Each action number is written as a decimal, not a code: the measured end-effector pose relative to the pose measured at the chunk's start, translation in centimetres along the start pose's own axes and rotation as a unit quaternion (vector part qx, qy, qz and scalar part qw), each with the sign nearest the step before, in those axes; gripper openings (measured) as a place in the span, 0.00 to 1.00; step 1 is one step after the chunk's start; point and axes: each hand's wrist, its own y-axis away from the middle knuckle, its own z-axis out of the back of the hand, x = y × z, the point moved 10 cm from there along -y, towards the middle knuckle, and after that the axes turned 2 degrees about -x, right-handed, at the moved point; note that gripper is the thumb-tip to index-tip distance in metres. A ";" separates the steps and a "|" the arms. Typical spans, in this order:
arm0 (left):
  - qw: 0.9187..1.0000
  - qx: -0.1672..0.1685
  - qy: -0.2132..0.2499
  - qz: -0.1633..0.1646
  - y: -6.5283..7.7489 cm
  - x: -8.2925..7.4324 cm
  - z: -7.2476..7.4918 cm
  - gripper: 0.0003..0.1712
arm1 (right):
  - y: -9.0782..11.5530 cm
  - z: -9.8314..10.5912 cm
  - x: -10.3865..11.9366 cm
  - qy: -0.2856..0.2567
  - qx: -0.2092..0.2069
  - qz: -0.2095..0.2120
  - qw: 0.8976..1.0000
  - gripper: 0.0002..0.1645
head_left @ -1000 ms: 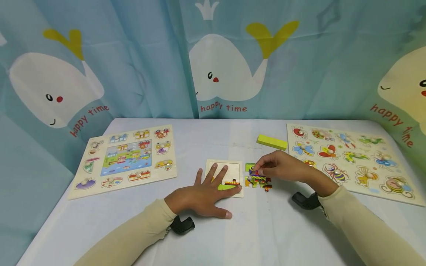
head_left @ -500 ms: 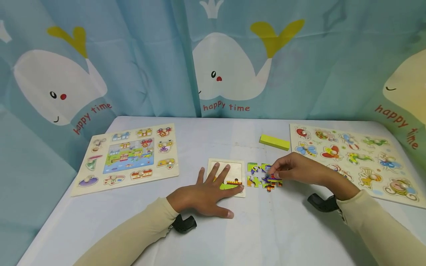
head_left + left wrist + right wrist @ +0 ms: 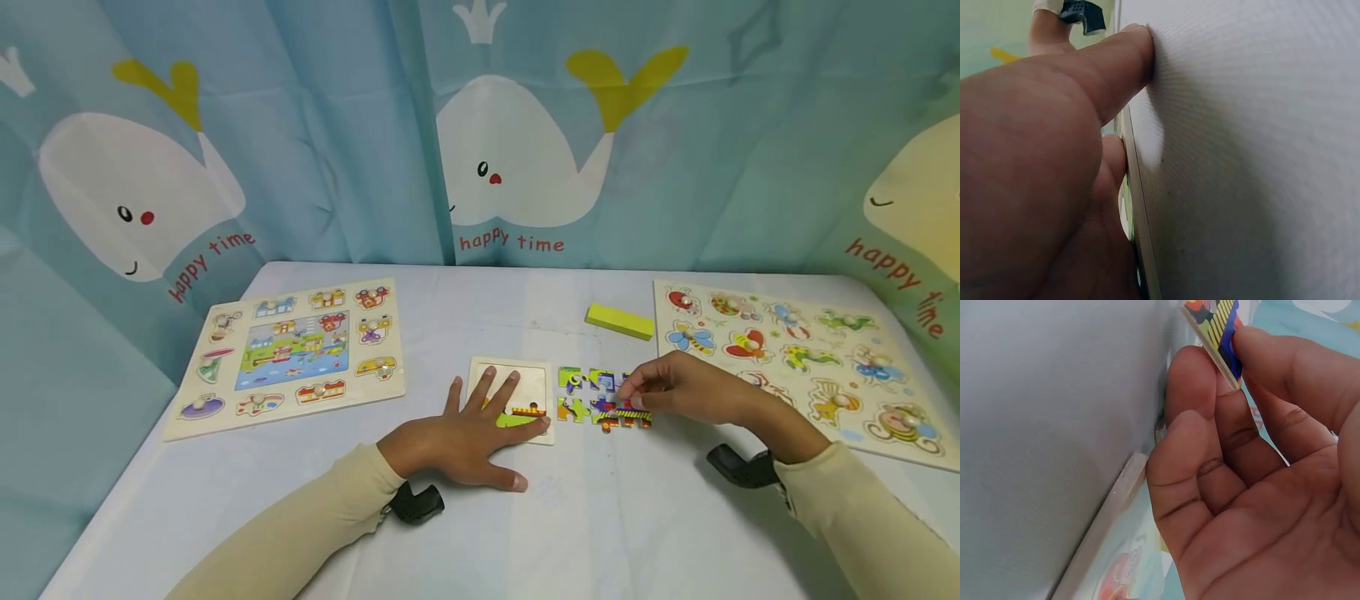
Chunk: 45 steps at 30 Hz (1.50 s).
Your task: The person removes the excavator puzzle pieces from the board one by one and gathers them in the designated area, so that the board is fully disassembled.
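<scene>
My left hand (image 3: 467,442) lies spread, palm down, over a small square wooden puzzle tray (image 3: 534,382), its fingers across the tray's left and lower parts. Green and red printed pieces (image 3: 513,422) show in the tray's lower part. In the left wrist view the thumb (image 3: 1132,56) touches the tablecloth. Just right of the tray, my right hand (image 3: 693,387) pinches a striped, colourful jigsaw piece (image 3: 1221,334) between thumb and fingertips, tilted up in the right wrist view. Below and left of those fingertips lie several loose jigsaw pieces (image 3: 573,410), some hidden behind the hand.
A large knob puzzle board (image 3: 292,354) with a town picture lies at left. Another board (image 3: 795,367) with insect pieces lies at right, partly under the right forearm. Behind the right hand is a yellow-green block (image 3: 619,322). A whale-print curtain (image 3: 337,167) hangs behind the table.
My right hand has moved right over the loose pieces with the pinched jigsaw piece, uncovering more of them. The left hand stays on the tray. The head view has shifted slightly.
</scene>
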 end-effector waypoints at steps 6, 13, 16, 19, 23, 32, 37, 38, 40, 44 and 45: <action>1.000 0.002 0.000 -0.001 -0.1 0.1 -0.2 0.44 | -0.1 -0.3 0.4 0.021 0.004 0.011 1.000 0.06; 1.000 0.001 0.003 -0.004 -0.1 0.1 -0.3 0.44 | 0.0 -0.3 0.5 0.032 0.003 0.008 0.999 0.06; 1.000 0.001 0.002 -0.003 -0.1 0.1 -0.2 0.44 | 0.0 -0.3 0.6 0.040 0.003 0.010 0.999 0.06; 1.000 0.001 0.002 -0.003 0.0 0.1 -0.2 0.43 | 0.1 -0.2 0.7 0.045 0.002 0.013 0.999 0.06; 1.000 0.002 0.000 -0.003 -0.1 0.2 -0.3 0.44 | 0.2 0.1 0.8 0.060 -0.008 0.012 0.998 0.06; 1.000 0.003 0.003 -0.004 -0.1 0.1 -0.3 0.43 | 0.1 0.5 0.6 0.086 -0.016 -0.013 0.996 0.06; 1.000 0.003 0.004 -0.004 -0.2 0.1 -0.3 0.43 | 0.1 0.7 0.4 0.090 -0.021 -0.022 0.996 0.07; 1.000 0.003 0.004 -0.005 -0.2 0.1 -0.3 0.43 | 0.1 0.8 0.4 0.091 -0.026 -0.026 0.995 0.07; 1.000 0.002 0.004 -0.006 -0.2 0.0 -0.3 0.43 | 0.2 1.1 0.3 0.096 -0.037 -0.032 0.994 0.08; 1.000 0.001 0.002 -0.005 -0.2 0.1 -0.3 0.44 | 0.0 1.6 0.7 0.100 -0.062 -0.032 0.993 0.11; 1.000 0.001 0.002 -0.005 -0.1 0.1 -0.3 0.44 | -0.1 1.6 0.9 0.100 -0.066 -0.030 0.992 0.11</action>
